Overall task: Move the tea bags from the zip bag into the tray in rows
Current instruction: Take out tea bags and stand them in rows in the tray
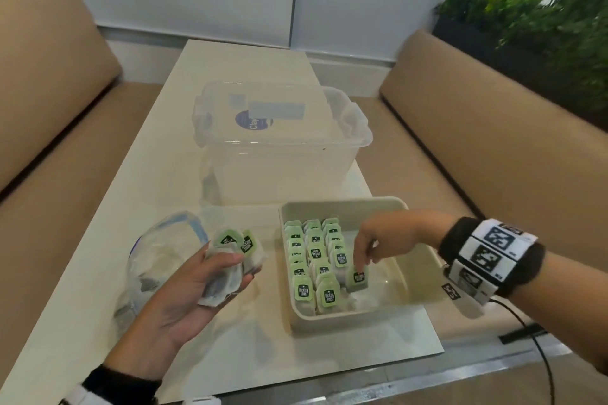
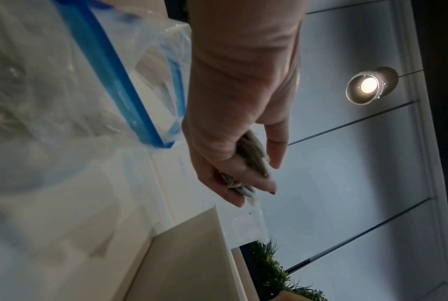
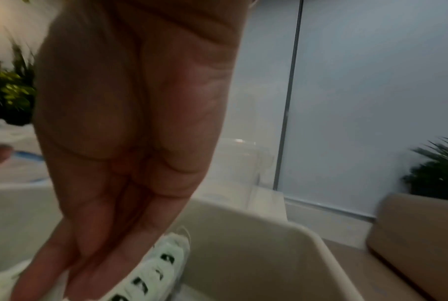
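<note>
Reaching down into the cream tray (image 1: 424, 260), the right hand (image 1: 385, 237) had its fingers pointing downward and close together, and their tips pinched the top of one tea bag (image 1: 358, 279) at the near end of the third row. This tea bag stood upright on the tray floor, just beside the right side of the rows of tea bags (image 1: 312, 260) already placed. These rows filled the left part of the tray, with their green labels facing up and toward the camera, and the right part of the tray floor was bare. The left hand (image 1: 194, 286) was held palm up above the white table (image 1: 158, 154), to the left of the tray, and its fingers were curled around a small bunch of tea bags (image 1: 235, 256); two green labels stood out above the fingertips. Under and behind this hand lay the clear zip bag (image 1: 154, 250) with its blue closing strip open; whether any tea bags were left inside, I cannot tell. A clear plastic box (image 1: 279, 145) with a lid stood behind the tray, near its far edge. Beige benches (image 1: 493, 141) ran along both sides of the table.
</note>
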{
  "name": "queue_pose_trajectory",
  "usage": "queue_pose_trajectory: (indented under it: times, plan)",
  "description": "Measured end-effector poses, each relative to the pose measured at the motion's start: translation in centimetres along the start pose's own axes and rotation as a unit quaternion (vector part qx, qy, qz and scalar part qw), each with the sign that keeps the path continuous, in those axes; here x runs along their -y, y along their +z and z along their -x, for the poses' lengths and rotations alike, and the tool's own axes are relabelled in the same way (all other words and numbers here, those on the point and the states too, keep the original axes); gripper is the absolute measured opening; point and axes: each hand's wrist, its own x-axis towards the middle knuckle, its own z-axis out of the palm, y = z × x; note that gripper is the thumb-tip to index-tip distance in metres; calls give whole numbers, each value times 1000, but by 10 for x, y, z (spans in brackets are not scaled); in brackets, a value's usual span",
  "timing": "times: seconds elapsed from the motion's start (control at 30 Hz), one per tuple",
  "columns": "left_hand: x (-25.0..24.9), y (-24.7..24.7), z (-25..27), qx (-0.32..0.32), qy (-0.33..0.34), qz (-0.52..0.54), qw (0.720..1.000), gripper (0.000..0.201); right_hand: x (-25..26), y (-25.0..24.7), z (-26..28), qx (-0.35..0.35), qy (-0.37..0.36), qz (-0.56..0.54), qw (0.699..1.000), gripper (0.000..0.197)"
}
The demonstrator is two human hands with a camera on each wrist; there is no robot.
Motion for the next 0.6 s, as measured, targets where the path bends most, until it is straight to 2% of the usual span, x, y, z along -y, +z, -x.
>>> queue_pose_trajectory:
  times: [0.03, 0.1, 0.23, 0.33, 0.43, 0.47, 0.53, 0.6]
  plan:
    - [0, -1, 0, 1, 4, -1, 1000, 52, -5, 2, -7, 12, 0, -2, 1000, 32]
    - [0, -2, 0, -1, 3, -7, 1000, 58, -11, 3, -18, 27, -3, -4, 1000, 35]
    - [-1, -3, -1, -13, -8, -26, 1000, 50, -16, 2, -31, 33, 2, 1, 999, 39]
    - [-1, 0, 1, -3, -14, -12, 1000, 65, -16, 2, -34, 23, 0, -5, 1000, 38]
    - [-1, 4, 0, -19, -54, 49, 997, 32, -16, 4, -35, 17, 1, -12, 1000, 38]
    - [-3, 7, 2, -21, -70, 71, 995, 31, -16, 4, -36, 15, 2, -12, 1000, 38]
    - [-5, 9, 1, 2, -100, 116, 988, 43, -17, 5, -36, 18, 4, -15, 1000, 40]
    - [-6, 11, 0, 33, -121, 169, 978, 71, -17, 2, -32, 18, 10, -12, 1000, 42]
